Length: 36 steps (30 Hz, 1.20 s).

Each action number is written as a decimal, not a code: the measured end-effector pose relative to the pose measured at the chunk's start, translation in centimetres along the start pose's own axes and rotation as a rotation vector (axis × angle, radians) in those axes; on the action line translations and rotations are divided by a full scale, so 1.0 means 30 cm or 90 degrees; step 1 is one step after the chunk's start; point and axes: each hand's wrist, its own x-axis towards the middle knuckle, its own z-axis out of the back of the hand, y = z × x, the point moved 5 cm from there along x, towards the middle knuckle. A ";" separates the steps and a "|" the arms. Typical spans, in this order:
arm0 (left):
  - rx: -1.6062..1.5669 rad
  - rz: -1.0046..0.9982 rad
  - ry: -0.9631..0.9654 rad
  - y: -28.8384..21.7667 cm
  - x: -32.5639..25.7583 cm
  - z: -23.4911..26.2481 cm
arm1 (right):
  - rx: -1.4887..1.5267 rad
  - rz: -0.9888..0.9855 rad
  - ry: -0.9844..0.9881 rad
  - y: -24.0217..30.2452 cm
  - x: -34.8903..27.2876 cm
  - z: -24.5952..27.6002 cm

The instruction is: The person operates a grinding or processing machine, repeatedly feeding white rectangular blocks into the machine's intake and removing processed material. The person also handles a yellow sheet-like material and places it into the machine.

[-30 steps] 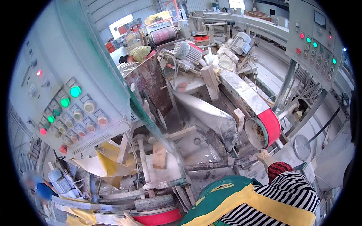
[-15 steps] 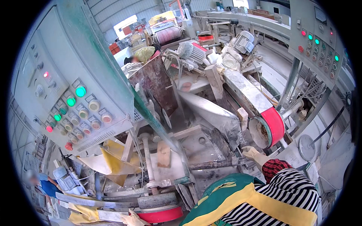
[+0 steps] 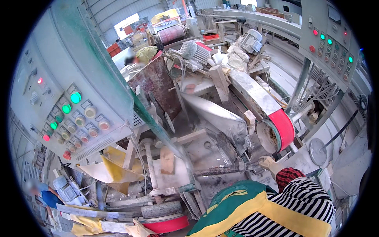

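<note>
My right hand, in a pale glove with a red checked cuff, reaches in below the roller of a red-edged belt. Its fingers point left, a little apart, near the end of a dark horizontal bar; whether they touch it I cannot tell. At the bottom edge, my left hand, also gloved, has its fingers spread by a pale flat strip, beside a second red belt on a grey roller. Nothing shows in either hand.
A control cabinet with lit buttons stands close at left, another control panel at far right. Between the belts are a curved metal guard, wooden blocks and a slanting green post. A person is at lower left.
The view has shifted slightly, so the machinery sits farther left. My right hand has moved slightly right, away from the bar's end. A bit of my left cuff now shows.
</note>
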 end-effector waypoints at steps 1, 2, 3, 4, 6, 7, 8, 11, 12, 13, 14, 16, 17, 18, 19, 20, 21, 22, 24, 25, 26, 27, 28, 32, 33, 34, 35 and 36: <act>-0.001 -0.008 -0.002 0.001 0.010 -0.016 | 0.012 -0.015 0.006 -0.038 0.018 -0.013; 0.000 -0.014 -0.007 0.018 0.023 -0.040 | 0.024 -0.026 0.015 -0.076 0.039 -0.032; 0.003 -0.017 -0.016 0.038 0.031 -0.052 | -0.007 0.004 0.011 -0.065 0.042 -0.039; 0.006 -0.020 -0.012 0.053 0.038 -0.066 | -0.037 0.035 0.006 -0.055 0.044 -0.045; 0.015 -0.028 -0.003 0.064 0.046 -0.077 | -0.039 0.066 0.022 -0.013 0.029 -0.054; -0.019 -0.021 -0.023 0.067 0.033 -0.072 | -0.011 0.068 0.044 0.017 0.017 -0.055; -0.053 -0.015 -0.043 0.059 0.004 -0.061 | 0.017 0.070 0.066 0.073 -0.005 -0.050; -0.065 -0.033 -0.086 0.076 0.009 -0.071 | 0.072 -0.018 0.067 0.140 -0.032 -0.056; -0.054 -0.045 -0.098 0.097 0.018 -0.087 | 0.078 -0.003 0.081 0.145 -0.028 -0.068; -0.032 -0.053 -0.088 0.124 0.040 -0.105 | 0.084 0.013 0.096 0.150 -0.019 -0.085; -0.011 -0.062 -0.073 0.108 0.050 -0.099 | 0.087 0.025 0.107 0.143 -0.010 -0.093; -0.002 -0.019 -0.031 0.096 0.047 -0.093 | 0.046 0.008 0.120 0.124 0.010 -0.122; -0.016 0.026 0.004 -0.038 -0.035 -0.004 | 0.025 -0.009 0.119 0.091 0.017 -0.124; -0.031 0.078 0.032 -0.102 -0.081 0.052 | 0.045 -0.012 0.122 0.074 0.030 -0.129; 0.058 0.024 -0.002 -0.062 -0.048 0.033 | 0.064 -0.009 0.127 0.067 0.045 -0.135; 0.147 -0.030 -0.033 0.021 0.006 -0.023 | 0.081 -0.007 0.131 0.067 0.059 -0.130; 0.236 -0.086 -0.061 0.054 0.032 -0.068 | 0.067 -0.009 0.132 0.072 0.063 -0.115; 0.223 -0.079 -0.066 0.047 0.029 -0.074 | 0.051 -0.018 0.128 0.065 0.059 -0.094; 0.235 -0.092 -0.130 0.073 0.027 -0.089 | 0.049 -0.024 0.130 0.118 0.024 -0.054; 0.253 -0.113 -0.175 0.077 0.018 -0.094 | 0.061 -0.024 0.132 0.160 -0.010 -0.030; 0.269 -0.140 -0.221 0.056 0.011 -0.085 | 0.079 -0.029 0.131 0.176 -0.033 -0.016; 0.285 -0.166 -0.267 0.035 -0.003 -0.074 | 0.089 0.010 0.139 0.153 -0.016 -0.033; 0.281 -0.157 -0.247 0.030 -0.009 -0.072 | 0.064 0.016 0.144 0.146 -0.014 -0.026; 0.238 -0.161 -0.225 -0.009 -0.038 -0.059 | 0.021 0.024 0.163 0.049 0.032 -0.053; 0.223 -0.175 -0.234 -0.024 -0.052 -0.054 | 0.027 0.021 0.168 -0.007 0.068 -0.085; 0.208 -0.194 -0.228 -0.060 -0.093 -0.037 | -0.011 0.002 0.178 -0.040 0.104 -0.113; 0.142 -0.115 -0.139 -0.025 -0.098 -0.051 | -0.048 -0.012 0.191 -0.057 0.139 -0.149; 0.076 -0.033 -0.056 0.019 -0.095 -0.076 | -0.083 -0.021 0.209 -0.029 0.152 -0.193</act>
